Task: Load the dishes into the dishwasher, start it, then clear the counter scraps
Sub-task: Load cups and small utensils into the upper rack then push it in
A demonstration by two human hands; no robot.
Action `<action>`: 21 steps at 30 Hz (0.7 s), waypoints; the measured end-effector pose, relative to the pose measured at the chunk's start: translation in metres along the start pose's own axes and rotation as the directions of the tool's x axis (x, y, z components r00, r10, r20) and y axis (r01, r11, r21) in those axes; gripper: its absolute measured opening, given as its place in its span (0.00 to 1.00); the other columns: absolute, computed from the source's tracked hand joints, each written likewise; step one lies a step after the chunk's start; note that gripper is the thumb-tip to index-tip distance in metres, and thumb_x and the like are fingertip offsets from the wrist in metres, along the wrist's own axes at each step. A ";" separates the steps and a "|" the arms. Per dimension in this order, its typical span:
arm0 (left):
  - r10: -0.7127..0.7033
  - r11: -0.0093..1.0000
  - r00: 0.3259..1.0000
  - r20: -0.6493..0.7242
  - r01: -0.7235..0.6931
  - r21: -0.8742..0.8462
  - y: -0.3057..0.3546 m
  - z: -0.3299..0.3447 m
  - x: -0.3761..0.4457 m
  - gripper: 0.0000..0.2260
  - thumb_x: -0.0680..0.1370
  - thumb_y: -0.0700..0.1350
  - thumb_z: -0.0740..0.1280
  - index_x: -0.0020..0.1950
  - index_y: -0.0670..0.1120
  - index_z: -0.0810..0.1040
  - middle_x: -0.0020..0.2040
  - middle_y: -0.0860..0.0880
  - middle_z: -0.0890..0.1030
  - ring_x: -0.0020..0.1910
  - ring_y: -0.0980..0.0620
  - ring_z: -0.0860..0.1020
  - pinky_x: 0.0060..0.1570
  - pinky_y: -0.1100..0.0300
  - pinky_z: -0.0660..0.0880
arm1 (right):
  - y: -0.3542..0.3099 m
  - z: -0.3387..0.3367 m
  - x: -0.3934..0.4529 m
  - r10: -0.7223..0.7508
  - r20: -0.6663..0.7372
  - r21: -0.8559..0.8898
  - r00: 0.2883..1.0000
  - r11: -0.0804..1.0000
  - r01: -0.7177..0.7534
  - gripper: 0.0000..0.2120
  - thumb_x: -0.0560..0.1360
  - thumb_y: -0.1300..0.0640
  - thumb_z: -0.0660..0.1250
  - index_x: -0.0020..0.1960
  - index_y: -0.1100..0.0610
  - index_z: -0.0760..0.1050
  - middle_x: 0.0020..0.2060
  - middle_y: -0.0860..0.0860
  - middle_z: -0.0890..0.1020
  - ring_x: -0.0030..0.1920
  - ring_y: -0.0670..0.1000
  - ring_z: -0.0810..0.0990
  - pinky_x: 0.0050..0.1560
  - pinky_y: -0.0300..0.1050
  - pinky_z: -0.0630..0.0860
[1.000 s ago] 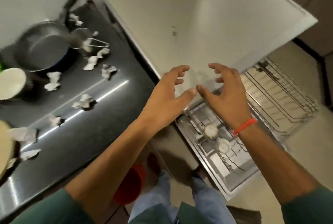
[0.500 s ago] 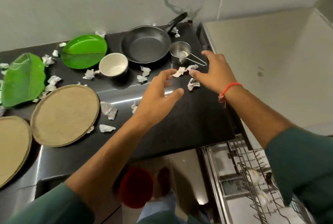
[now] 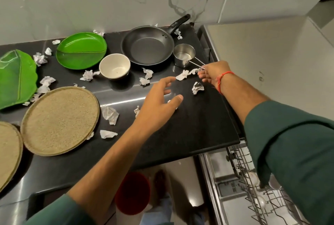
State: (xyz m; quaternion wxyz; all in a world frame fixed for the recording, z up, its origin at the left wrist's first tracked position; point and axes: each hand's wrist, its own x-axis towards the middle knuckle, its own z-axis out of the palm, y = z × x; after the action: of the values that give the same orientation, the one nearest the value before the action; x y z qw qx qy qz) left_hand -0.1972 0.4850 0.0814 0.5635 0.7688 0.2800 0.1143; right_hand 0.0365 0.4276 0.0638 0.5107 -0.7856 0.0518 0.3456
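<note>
My right hand [image 3: 214, 74] reaches across the black counter [image 3: 198, 127] and pinches the end of the wire handle of a small steel measuring cup [image 3: 183, 54]. My left hand [image 3: 157, 103] hovers over the counter with fingers spread, holding nothing. A black frying pan [image 3: 146, 45] sits behind the cup and a white bowl [image 3: 114, 66] to its left. Two green leaf-shaped plates [image 3: 81, 51] [image 3: 16, 78] and two round tan plates [image 3: 60, 120] [image 3: 8, 154] lie further left. Crumpled paper scraps [image 3: 110, 114] are scattered around them. The open dishwasher's wire rack [image 3: 253, 188] shows at the lower right.
A marble wall rises behind the counter. A beige cabinet top [image 3: 262, 52] adjoins the counter on the right. Below the counter edge a red round object [image 3: 132, 192] stands on the floor beside my legs.
The view swung from the dishwasher up to the counter. My right hand moved forward to the measuring cup's handle and took hold of it; my left hand followed over the counter.
</note>
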 end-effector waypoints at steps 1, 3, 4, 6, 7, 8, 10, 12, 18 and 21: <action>0.005 1.000 1.000 0.003 -0.005 0.003 0.000 0.001 0.000 0.23 0.80 0.49 0.70 0.73 0.58 0.68 0.70 0.56 0.72 0.67 0.60 0.72 0.65 0.57 0.72 | 0.000 0.000 -0.001 -0.029 0.005 0.060 1.000 0.998 0.029 0.07 0.84 0.65 0.56 0.53 0.62 0.72 0.33 0.55 0.76 0.16 0.42 0.72 0.19 0.32 0.67; 0.012 1.000 1.000 0.011 -0.012 0.007 0.000 0.004 0.003 0.24 0.80 0.49 0.70 0.74 0.58 0.68 0.70 0.56 0.71 0.67 0.60 0.72 0.65 0.58 0.72 | -0.002 -0.003 -0.008 -0.096 -0.009 0.124 0.995 0.988 0.097 0.07 0.83 0.66 0.56 0.55 0.63 0.73 0.33 0.56 0.77 0.18 0.42 0.74 0.20 0.32 0.70; 0.015 1.000 1.000 0.015 -0.015 0.005 0.000 0.006 0.005 0.24 0.79 0.49 0.70 0.74 0.58 0.68 0.70 0.56 0.72 0.67 0.60 0.73 0.65 0.58 0.72 | -0.002 -0.007 -0.012 -0.124 -0.020 0.147 0.992 0.981 0.126 0.08 0.82 0.67 0.56 0.55 0.64 0.73 0.33 0.56 0.78 0.19 0.43 0.75 0.21 0.33 0.71; 0.025 1.000 1.000 0.016 -0.025 -0.013 0.003 0.010 0.009 0.24 0.79 0.49 0.70 0.74 0.59 0.69 0.69 0.56 0.72 0.67 0.60 0.73 0.65 0.57 0.72 | 0.000 -0.017 -0.021 -0.190 -0.034 0.159 0.981 0.968 0.193 0.08 0.81 0.67 0.58 0.53 0.65 0.76 0.33 0.57 0.80 0.22 0.44 0.77 0.23 0.35 0.73; 0.030 0.999 0.999 0.017 -0.029 -0.026 0.006 0.014 0.011 0.24 0.79 0.48 0.70 0.74 0.58 0.69 0.69 0.55 0.72 0.66 0.60 0.73 0.66 0.56 0.72 | 0.003 -0.024 -0.028 -0.221 -0.038 0.160 0.975 0.961 0.224 0.09 0.81 0.67 0.58 0.51 0.64 0.77 0.33 0.56 0.81 0.24 0.45 0.78 0.25 0.35 0.74; 0.034 0.999 0.999 0.015 -0.033 -0.041 0.010 0.017 0.013 0.24 0.79 0.47 0.71 0.74 0.57 0.68 0.68 0.55 0.72 0.66 0.60 0.74 0.67 0.55 0.73 | 0.006 -0.033 -0.036 -0.253 -0.032 0.152 0.967 0.955 0.255 0.09 0.82 0.67 0.58 0.49 0.63 0.77 0.33 0.56 0.81 0.25 0.45 0.79 0.26 0.36 0.74; 0.048 0.997 0.999 0.011 -0.047 -0.064 0.017 0.025 0.019 0.26 0.79 0.47 0.71 0.75 0.55 0.67 0.69 0.52 0.72 0.66 0.58 0.74 0.68 0.52 0.73 | 0.011 -0.054 -0.055 -0.312 -0.014 0.123 0.950 0.942 0.311 0.10 0.83 0.65 0.57 0.50 0.62 0.78 0.33 0.55 0.81 0.27 0.46 0.79 0.28 0.36 0.75; 0.074 0.995 0.997 0.001 -0.074 -0.061 0.024 0.033 0.026 0.30 0.76 0.50 0.72 0.76 0.56 0.65 0.70 0.51 0.71 0.67 0.55 0.73 0.67 0.48 0.74 | 0.013 -0.079 -0.076 -0.351 0.027 0.086 0.936 0.934 0.347 0.11 0.84 0.64 0.57 0.52 0.63 0.78 0.34 0.56 0.81 0.29 0.46 0.79 0.30 0.37 0.76; 0.171 0.980 0.981 0.087 -0.179 0.087 0.053 0.082 0.033 0.44 0.69 0.54 0.76 0.80 0.57 0.56 0.76 0.49 0.62 0.74 0.54 0.66 0.73 0.46 0.68 | 0.029 -0.190 -0.135 -0.342 0.174 -0.048 0.924 0.934 0.355 0.13 0.85 0.62 0.58 0.59 0.69 0.77 0.36 0.57 0.81 0.31 0.48 0.79 0.32 0.37 0.77; 0.235 0.950 0.940 0.248 -0.276 0.147 0.069 0.109 0.026 0.50 0.67 0.57 0.79 0.81 0.58 0.53 0.79 0.52 0.59 0.78 0.53 0.59 0.77 0.47 0.61 | 0.043 -0.239 -0.157 -0.288 0.233 -0.118 0.929 0.940 0.321 0.13 0.85 0.60 0.59 0.60 0.66 0.79 0.37 0.56 0.82 0.34 0.48 0.79 0.36 0.38 0.78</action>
State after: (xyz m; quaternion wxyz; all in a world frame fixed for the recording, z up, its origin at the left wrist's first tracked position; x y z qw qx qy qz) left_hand -0.1016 0.3974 0.1049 0.5006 0.8543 0.1201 0.0721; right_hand 0.0158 0.1645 0.1817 0.4984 -0.7797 -0.1529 0.3468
